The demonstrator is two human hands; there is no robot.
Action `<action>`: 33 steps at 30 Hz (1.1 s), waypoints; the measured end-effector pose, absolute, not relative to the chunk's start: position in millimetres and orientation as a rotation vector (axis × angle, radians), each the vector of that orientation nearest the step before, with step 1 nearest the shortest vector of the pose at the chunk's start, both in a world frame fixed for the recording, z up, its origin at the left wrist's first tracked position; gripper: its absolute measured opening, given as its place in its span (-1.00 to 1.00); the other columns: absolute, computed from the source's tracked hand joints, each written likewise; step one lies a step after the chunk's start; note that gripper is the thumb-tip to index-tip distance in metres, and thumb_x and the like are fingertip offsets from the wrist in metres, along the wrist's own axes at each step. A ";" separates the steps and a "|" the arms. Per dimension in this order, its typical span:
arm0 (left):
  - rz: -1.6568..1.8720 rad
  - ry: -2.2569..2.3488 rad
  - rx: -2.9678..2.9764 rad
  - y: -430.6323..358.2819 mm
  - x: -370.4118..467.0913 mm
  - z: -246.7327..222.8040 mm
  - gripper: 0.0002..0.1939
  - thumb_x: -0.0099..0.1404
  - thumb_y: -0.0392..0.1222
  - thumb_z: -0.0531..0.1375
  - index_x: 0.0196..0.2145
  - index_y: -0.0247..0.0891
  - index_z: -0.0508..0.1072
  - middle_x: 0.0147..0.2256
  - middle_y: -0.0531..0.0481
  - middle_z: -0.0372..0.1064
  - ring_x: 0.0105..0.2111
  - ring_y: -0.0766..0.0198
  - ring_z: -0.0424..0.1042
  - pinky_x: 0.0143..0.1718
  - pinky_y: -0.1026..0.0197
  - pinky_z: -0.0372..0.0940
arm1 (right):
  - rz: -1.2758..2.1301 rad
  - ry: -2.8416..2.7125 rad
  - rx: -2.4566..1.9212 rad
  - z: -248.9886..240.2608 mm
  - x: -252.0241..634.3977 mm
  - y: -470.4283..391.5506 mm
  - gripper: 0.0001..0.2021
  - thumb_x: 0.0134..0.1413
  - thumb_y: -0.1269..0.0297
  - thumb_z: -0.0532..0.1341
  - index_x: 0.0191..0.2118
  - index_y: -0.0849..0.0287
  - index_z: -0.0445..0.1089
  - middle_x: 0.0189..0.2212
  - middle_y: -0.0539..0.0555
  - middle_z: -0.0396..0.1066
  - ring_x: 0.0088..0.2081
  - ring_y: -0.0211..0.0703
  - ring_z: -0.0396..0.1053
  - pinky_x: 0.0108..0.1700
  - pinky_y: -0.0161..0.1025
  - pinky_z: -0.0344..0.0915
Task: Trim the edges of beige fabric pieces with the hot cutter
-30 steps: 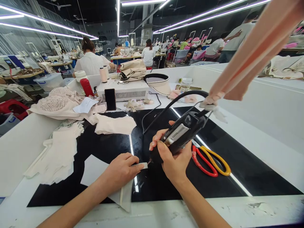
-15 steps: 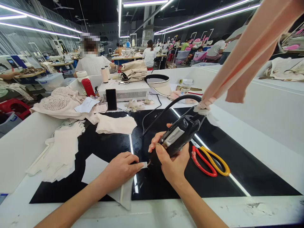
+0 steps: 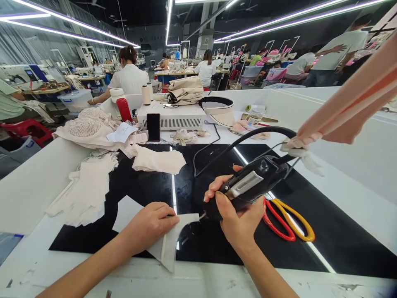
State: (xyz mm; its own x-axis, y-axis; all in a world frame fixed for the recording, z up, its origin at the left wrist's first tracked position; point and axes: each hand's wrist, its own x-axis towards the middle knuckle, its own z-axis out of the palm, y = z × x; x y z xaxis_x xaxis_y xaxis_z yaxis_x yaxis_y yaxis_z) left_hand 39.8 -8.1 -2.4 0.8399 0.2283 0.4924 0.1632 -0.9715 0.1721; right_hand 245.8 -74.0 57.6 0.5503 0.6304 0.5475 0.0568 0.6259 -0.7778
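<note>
The black board is the largest thing around the hands, and everything else is placed by it. A peach cloth strip slants above its right side, knotted at the back end of a black handheld tool. The tool is tilted over the board's middle, its narrow tip pointing down and left. Across the board's left edge lies a spread pile of pale fabric pieces. The right hand is wrapped around the tool, thumb along the near side, fingers curled around the far side. A thin white piece lies partly over the board's front edge. Over it, the left hand rests with fingers bent and close together; whether they pinch it or only press cannot be told. Its free end reaches the tool's tip; whether they touch is too small to tell. Scissors with red and yellow handles lie on the board's right part.
</note>
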 end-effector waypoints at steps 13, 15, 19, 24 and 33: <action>0.858 0.299 2.889 -10.7 43.1 -7.4 -0.77 0.49 -0.51 0.08 -0.10 -0.30 0.48 -0.20 -0.05 0.55 -0.17 0.22 0.54 -0.08 0.13 0.50 | 0.365 -0.941 -0.867 59.0 250.6 -71.2 -0.59 0.14 0.35 0.41 0.06 -0.08 0.36 -0.37 -0.11 0.47 -0.49 -0.22 0.44 -0.45 -0.20 0.48; 0.877 0.289 2.886 -11.1 43.6 -7.1 -0.79 0.49 -0.51 0.11 -0.10 -0.30 0.48 -0.20 -0.05 0.55 -0.16 0.21 0.54 -0.06 0.12 0.50 | 0.362 -0.953 -0.880 57.6 250.4 -70.0 -0.59 0.12 0.38 0.40 0.05 -0.07 0.35 -0.37 -0.11 0.47 -0.50 -0.23 0.44 -0.45 -0.21 0.48; 0.884 0.270 2.870 -11.1 44.3 -5.0 -0.84 0.51 -0.47 0.13 -0.13 -0.32 0.48 -0.18 -0.06 0.55 -0.15 0.19 0.54 -0.02 0.10 0.49 | 0.360 -0.955 -0.889 55.7 248.2 -68.9 -0.58 0.11 0.43 0.38 0.05 -0.06 0.35 -0.37 -0.12 0.47 -0.50 -0.24 0.44 -0.45 -0.24 0.47; 0.876 0.255 2.860 -11.5 47.2 0.5 -0.82 0.55 -0.43 0.09 -0.12 -0.33 0.49 -0.14 -0.09 0.55 -0.10 0.18 0.54 0.03 0.10 0.49 | 0.378 -0.955 -0.877 56.5 246.6 -69.5 -0.56 0.12 0.40 0.40 0.09 -0.05 0.36 -0.37 -0.12 0.48 -0.50 -0.25 0.43 -0.47 -0.25 0.48; 0.805 0.059 2.871 -16.1 75.4 -2.5 -0.82 0.55 -0.41 0.07 -0.05 -0.36 0.48 -0.11 -0.15 0.54 -0.09 0.17 0.53 0.01 0.15 0.48 | 0.389 -0.945 -0.844 55.7 244.5 -69.3 -0.58 0.12 0.40 0.42 0.04 -0.07 0.37 -0.36 -0.12 0.49 -0.50 -0.25 0.42 -0.50 -0.27 0.45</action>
